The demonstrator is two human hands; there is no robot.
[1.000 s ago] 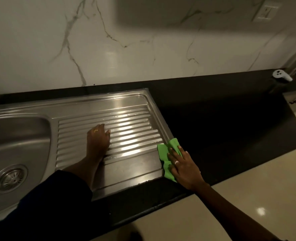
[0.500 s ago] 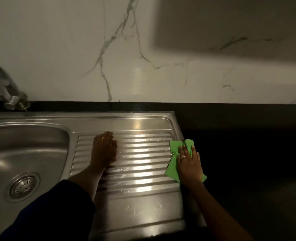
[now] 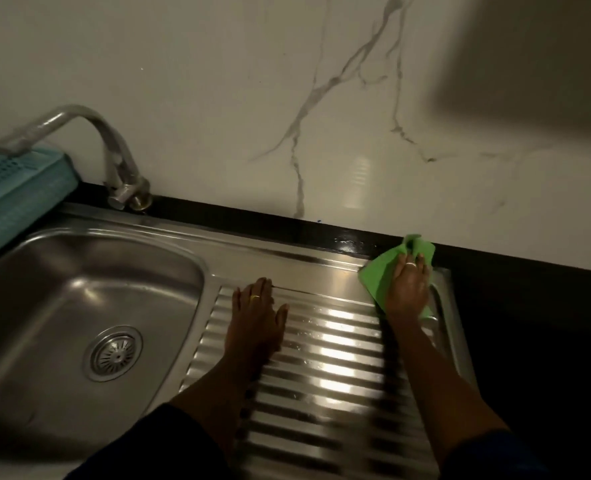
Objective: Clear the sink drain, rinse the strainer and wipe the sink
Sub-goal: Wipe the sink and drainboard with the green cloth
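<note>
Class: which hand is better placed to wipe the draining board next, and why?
Right: the right hand presses the green cloth on the draining board, far corner; the left hand lies flat, empty.

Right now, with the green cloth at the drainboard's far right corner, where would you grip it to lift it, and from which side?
Probably the bunched fold of the green cloth that stands up beyond the right hand, pinched from above. The rest lies flat on the drainboard, pressed under that hand.

Left hand (image 3: pixel 256 317) flat; right hand (image 3: pixel 406 289) outstretched
</note>
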